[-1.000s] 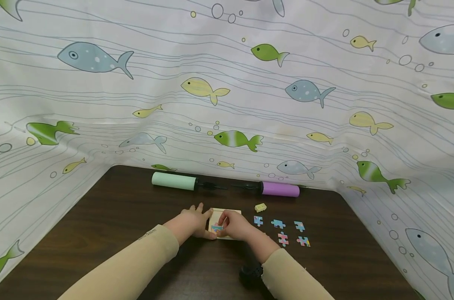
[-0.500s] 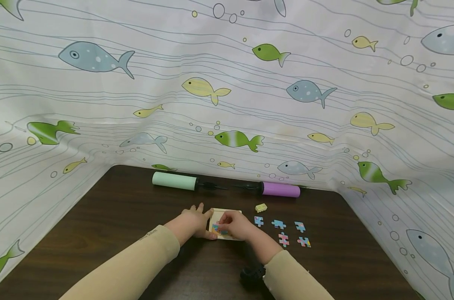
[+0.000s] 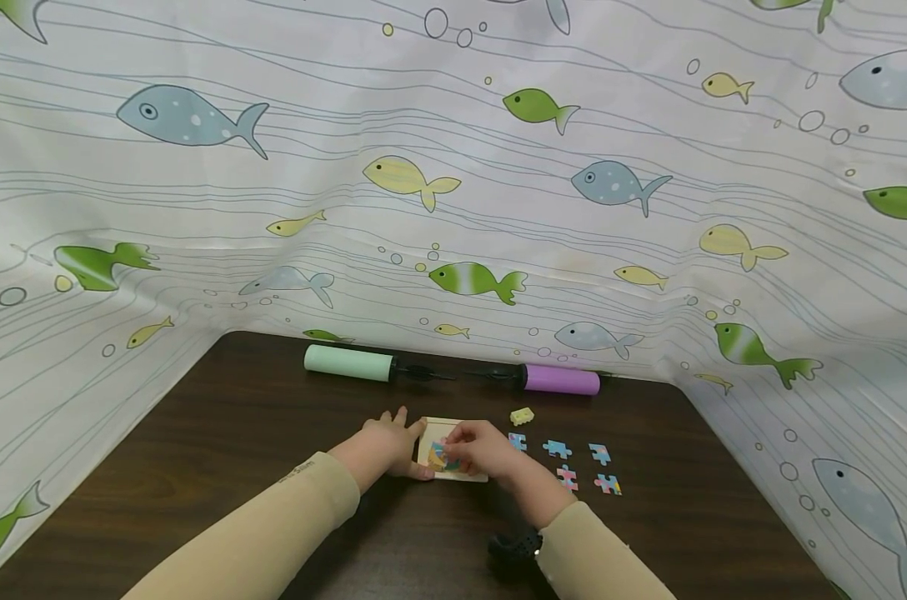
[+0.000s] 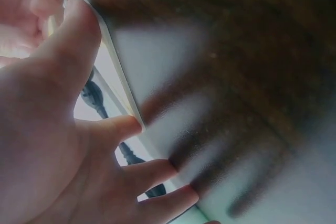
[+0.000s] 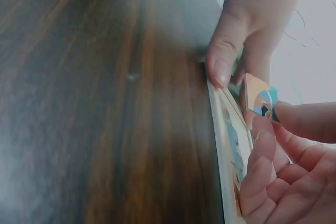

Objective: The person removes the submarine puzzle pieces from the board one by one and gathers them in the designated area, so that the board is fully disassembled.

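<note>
A small light-wood puzzle tray lies on the dark table. My left hand has its fingers spread along the tray's left side, with the thumb at the near corner and the index fingertip at the far one; the left wrist view shows these fingers fairly straight against the edge. Over the tray, my right hand pinches a puzzle piece between thumb and fingers. That piece, orange and blue, is tilted up above the tray in the right wrist view. Printed pieces in the tray's near part are largely covered by the right hand.
Several loose puzzle pieces lie to the right of the tray. Behind them sits a pale yellow toy brick. At the back lie a mint-green cylinder and a purple cylinder with black ends. A fish-print curtain surrounds the table.
My right hand has shifted slightly right and up over the tray, with a piece tilted in its fingers. More of the printed picture shows beside it. The left hand stays put.
</note>
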A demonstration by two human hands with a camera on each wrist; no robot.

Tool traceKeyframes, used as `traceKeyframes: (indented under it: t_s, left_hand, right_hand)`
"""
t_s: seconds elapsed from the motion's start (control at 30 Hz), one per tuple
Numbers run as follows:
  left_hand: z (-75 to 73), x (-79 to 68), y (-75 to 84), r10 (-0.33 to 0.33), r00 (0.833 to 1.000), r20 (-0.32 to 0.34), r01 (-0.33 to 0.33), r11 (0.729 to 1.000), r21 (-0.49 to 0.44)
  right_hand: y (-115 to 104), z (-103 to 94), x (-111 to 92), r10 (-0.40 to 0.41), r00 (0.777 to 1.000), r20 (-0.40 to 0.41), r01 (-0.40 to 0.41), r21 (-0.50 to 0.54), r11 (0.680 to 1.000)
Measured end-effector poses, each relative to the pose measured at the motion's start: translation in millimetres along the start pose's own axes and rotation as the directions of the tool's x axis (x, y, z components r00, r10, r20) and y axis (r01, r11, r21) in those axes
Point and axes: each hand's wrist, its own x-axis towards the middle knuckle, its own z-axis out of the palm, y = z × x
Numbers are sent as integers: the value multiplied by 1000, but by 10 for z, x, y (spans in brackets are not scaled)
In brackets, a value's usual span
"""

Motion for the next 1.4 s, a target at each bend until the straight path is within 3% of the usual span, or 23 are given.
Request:
traceKeyframes:
  t_s: [0.37, 0.73, 1.03, 1.4]
  left_hand:
    - [15, 14, -6, -6, 1000, 1, 6, 1000, -16]
    - [-25, -22, 1, -6, 1000, 10, 6, 1000, -29]
    - [-18, -39, 2, 3, 1000, -3, -3, 999, -44]
    - [-60, -95, 29, -8, 1000, 0, 8, 999, -50]
  right_hand:
    - [15, -450, -334, 31, 997, -67, -32, -25, 999]
    - [272, -858, -752, 64, 998, -16, -65, -80, 995]
    - [434, -850, -961, 81, 995, 49, -75, -120, 990]
    - [365, -728, -1004, 43, 999, 10, -41, -192, 981]
